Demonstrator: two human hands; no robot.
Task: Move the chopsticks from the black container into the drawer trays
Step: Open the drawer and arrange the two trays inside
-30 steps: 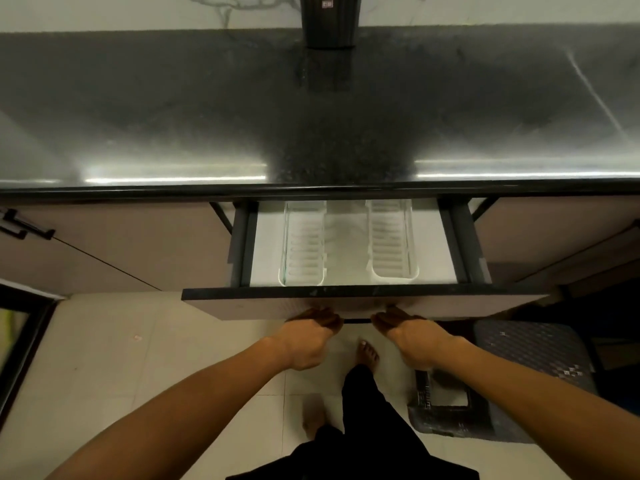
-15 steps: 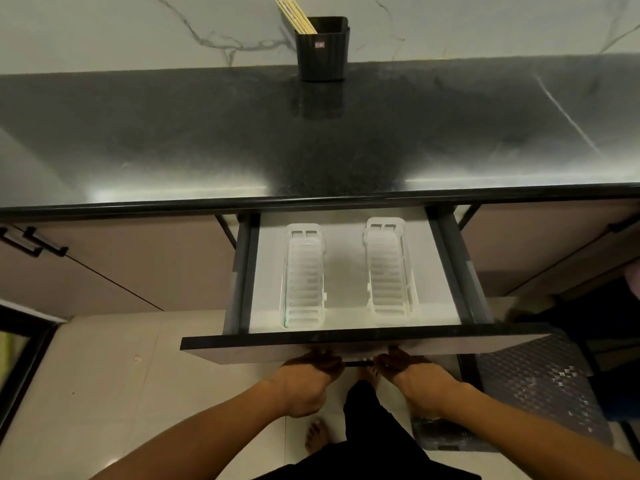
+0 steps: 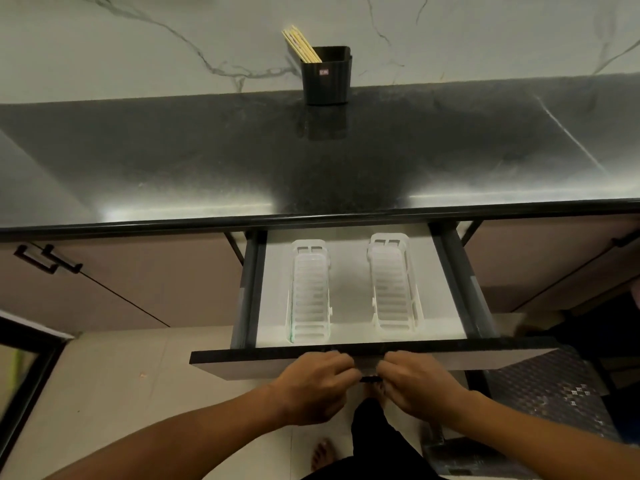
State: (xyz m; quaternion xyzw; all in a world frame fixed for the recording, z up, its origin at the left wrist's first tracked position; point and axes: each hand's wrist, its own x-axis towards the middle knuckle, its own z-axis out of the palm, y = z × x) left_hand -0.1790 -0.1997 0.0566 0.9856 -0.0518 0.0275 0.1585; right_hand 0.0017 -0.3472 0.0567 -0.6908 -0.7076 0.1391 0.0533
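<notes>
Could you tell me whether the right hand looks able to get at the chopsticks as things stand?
Probably yes: the right hand sits at the drawer front, and bare countertop lies before the chopsticks.

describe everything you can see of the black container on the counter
The black container is a small, squarish, open-topped cup, seemingly matte plastic, with a stepped rim and a small reddish label on its front. It stands upright at the back of the glossy dark countertop, close to the marbled wall, its reflection showing below it. A bundle of pale wooden chopsticks leans out of its left corner. Neither hand touches it.
</notes>
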